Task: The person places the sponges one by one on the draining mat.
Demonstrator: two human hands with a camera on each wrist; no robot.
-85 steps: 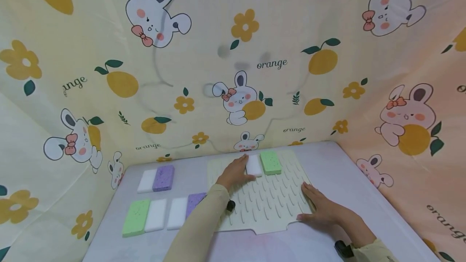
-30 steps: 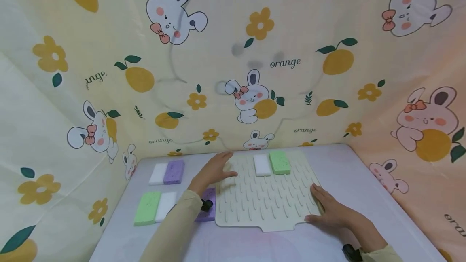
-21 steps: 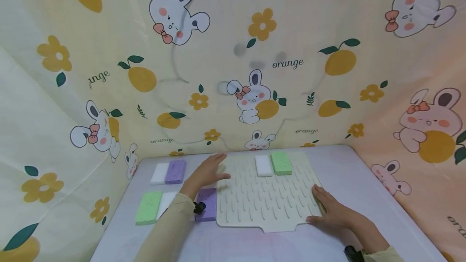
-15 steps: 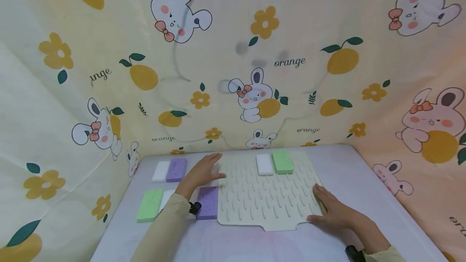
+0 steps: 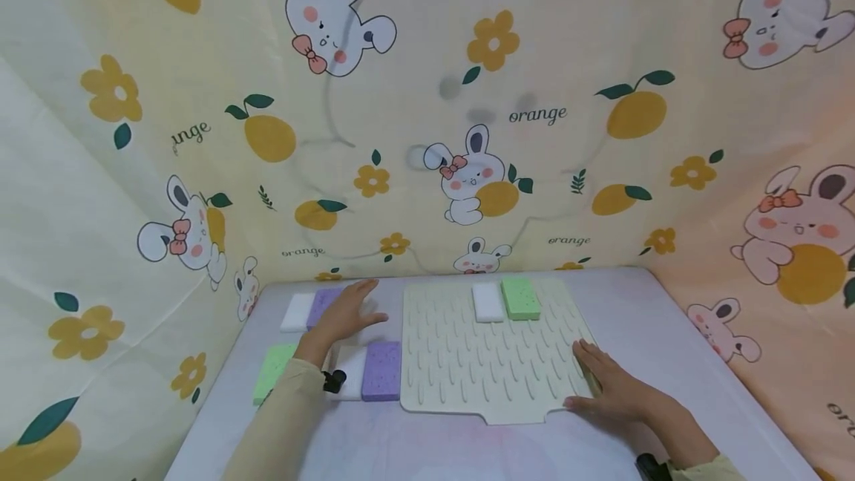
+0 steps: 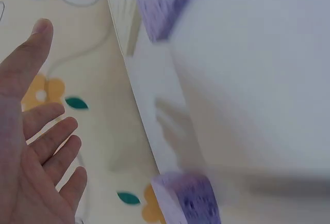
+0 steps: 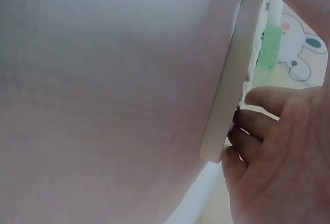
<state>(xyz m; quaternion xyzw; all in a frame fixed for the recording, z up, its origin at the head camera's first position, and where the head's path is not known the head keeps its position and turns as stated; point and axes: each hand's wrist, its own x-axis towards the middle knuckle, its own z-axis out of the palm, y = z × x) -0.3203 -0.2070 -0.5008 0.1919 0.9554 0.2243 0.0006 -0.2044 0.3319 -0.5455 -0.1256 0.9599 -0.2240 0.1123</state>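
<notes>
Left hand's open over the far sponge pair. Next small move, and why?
Probably lower the left hand onto the white-and-purple sponge under it and grip. The fingers are spread and hold nothing. One white-and-green sponge already lies on the ridged mat, which the right hand steadies at its near right corner.

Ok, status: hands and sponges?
Left hand open over purple sponge. Right hand flat on mat. One sponge on mat. Nothing blocking.
</notes>
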